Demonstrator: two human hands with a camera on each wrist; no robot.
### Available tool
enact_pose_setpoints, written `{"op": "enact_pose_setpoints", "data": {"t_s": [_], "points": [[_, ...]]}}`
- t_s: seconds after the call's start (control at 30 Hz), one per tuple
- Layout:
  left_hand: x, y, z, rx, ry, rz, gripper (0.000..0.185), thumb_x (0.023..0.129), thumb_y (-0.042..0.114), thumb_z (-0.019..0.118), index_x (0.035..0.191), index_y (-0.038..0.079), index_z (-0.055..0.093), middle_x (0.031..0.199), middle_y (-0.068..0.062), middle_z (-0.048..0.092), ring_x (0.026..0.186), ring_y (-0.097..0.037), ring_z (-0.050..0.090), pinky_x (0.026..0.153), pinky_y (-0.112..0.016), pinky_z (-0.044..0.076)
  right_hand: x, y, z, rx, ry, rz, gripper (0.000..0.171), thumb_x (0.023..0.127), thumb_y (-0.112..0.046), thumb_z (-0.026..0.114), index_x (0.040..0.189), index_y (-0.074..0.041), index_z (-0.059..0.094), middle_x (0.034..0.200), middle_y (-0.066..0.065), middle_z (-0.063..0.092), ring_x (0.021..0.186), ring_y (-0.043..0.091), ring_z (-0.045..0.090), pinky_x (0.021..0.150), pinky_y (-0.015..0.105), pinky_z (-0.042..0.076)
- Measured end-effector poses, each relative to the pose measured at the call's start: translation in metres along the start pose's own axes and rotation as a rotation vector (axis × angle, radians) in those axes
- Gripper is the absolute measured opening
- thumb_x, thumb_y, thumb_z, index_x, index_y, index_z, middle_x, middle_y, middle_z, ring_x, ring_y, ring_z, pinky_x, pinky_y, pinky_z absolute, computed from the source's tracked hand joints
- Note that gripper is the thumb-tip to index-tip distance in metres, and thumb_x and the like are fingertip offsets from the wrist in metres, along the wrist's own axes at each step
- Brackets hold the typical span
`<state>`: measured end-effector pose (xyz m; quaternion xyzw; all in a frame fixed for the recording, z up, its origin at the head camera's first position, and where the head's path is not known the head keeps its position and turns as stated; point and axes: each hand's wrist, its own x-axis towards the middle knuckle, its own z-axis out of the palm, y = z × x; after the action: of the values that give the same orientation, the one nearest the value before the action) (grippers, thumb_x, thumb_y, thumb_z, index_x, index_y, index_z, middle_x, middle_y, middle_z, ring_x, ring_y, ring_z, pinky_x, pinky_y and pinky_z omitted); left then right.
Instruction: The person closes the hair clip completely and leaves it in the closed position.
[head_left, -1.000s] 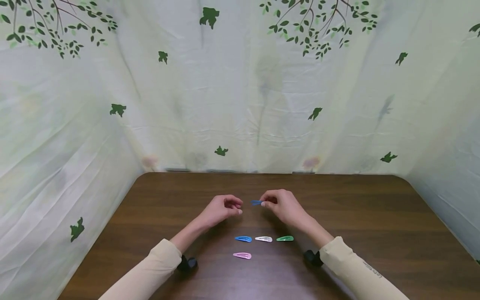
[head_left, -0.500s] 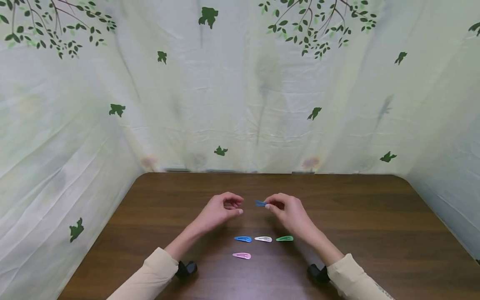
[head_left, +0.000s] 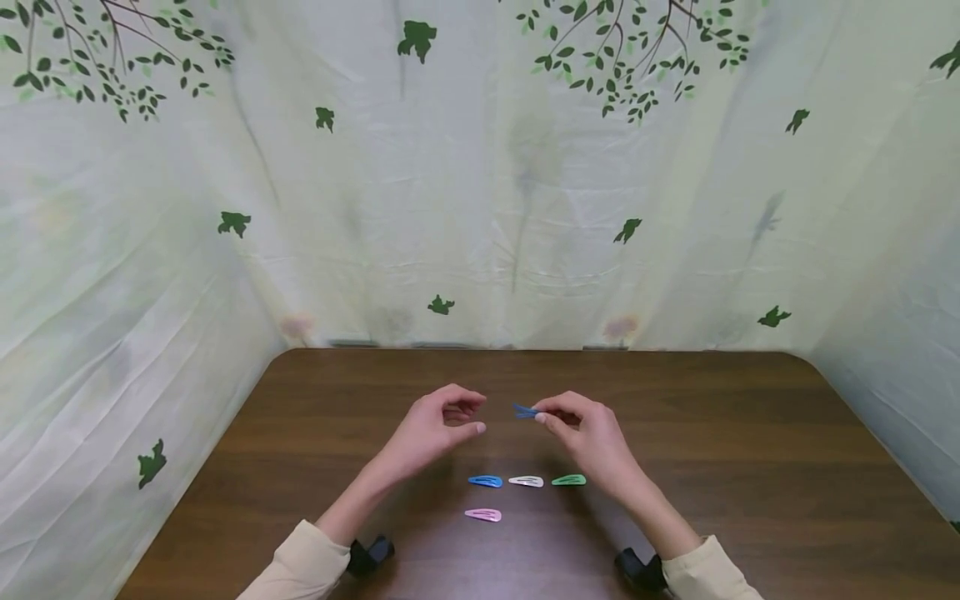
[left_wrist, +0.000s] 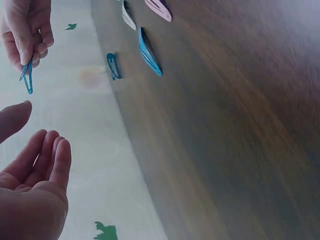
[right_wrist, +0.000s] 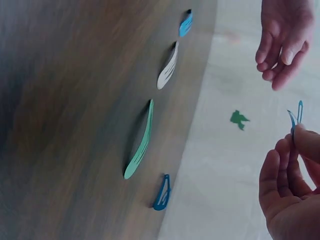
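My right hand [head_left: 581, 425] pinches a small dark blue hair clip [head_left: 525, 411] between thumb and fingertips, held above the brown table [head_left: 750, 467]. In the right wrist view the clip [right_wrist: 295, 116] points up with its two prongs slightly apart. My left hand [head_left: 442, 419] hovers just left of it, fingers loosely curled and holding nothing; its fingers [left_wrist: 47, 160] show in the left wrist view below the held clip [left_wrist: 27, 76]. On the table nearer me lie a light blue clip [head_left: 486, 481], a white clip [head_left: 527, 481], a green clip [head_left: 569, 479] and a pink clip [head_left: 483, 515].
Another dark blue clip [right_wrist: 161, 192] lies on the table just beyond the green clip [right_wrist: 140, 146]; in the head view my right hand hides it. A pale cloth with green leaf prints [head_left: 480, 208] walls in the table at the back and both sides.
Both forearms have drawn back toward me, baring more wrist. The hands stay almost in place; the right hand and its clip sit slightly lower and to the right.
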<state>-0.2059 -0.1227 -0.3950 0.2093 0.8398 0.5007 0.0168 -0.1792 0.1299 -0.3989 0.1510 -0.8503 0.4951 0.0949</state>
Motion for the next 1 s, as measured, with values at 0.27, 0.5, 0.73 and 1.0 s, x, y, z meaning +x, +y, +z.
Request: {"op": "enact_pose_setpoints", "data": {"t_s": [0.27,0.5,0.73,1.0], "points": [[-0.013,0.015,0.003,0.032,0.033,0.075,0.032,0.084,0.012,0.079,0.113,0.018,0.069,0.109,0.008,0.065,0.096,-0.012,0.063,0.091,-0.037,0.051,-0.016,-0.009,-0.001,0.063,0.025,-0.003,0.012,0.09,-0.015,0.073,0.099,-0.023,0.075,0.089,-0.005,0.067,0.077,0.012,0.062,0.071,0.026,0.052],[-0.026,0.026,0.007,0.019,0.025,0.076,0.032,0.083,0.009,0.078,0.112,0.021,0.069,0.108,0.015,0.064,0.096,-0.009,0.062,0.092,-0.032,0.05,-0.029,-0.022,-0.003,0.118,0.032,0.019,0.009,0.091,-0.02,0.072,0.099,-0.024,0.074,0.09,-0.003,0.067,0.077,0.014,0.062,0.072,0.028,0.052],[-0.043,0.038,0.009,-0.008,0.024,0.13,0.03,0.085,0.011,0.077,0.112,0.021,0.069,0.107,0.013,0.064,0.1,-0.012,0.061,0.092,-0.033,0.05,-0.042,-0.036,-0.005,0.172,0.049,-0.002,0.008,0.091,-0.025,0.072,0.098,-0.028,0.073,0.09,-0.004,0.067,0.081,0.015,0.062,0.075,0.028,0.052],[-0.061,0.051,0.011,-0.088,0.04,0.145,0.025,0.087,0.021,0.077,0.11,0.028,0.07,0.104,0.012,0.066,0.097,-0.013,0.062,0.091,-0.034,0.05,-0.058,-0.048,-0.008,0.22,0.033,-0.064,0.01,0.093,-0.025,0.069,0.103,-0.025,0.072,0.094,-0.002,0.066,0.083,0.015,0.063,0.075,0.028,0.052]]}}
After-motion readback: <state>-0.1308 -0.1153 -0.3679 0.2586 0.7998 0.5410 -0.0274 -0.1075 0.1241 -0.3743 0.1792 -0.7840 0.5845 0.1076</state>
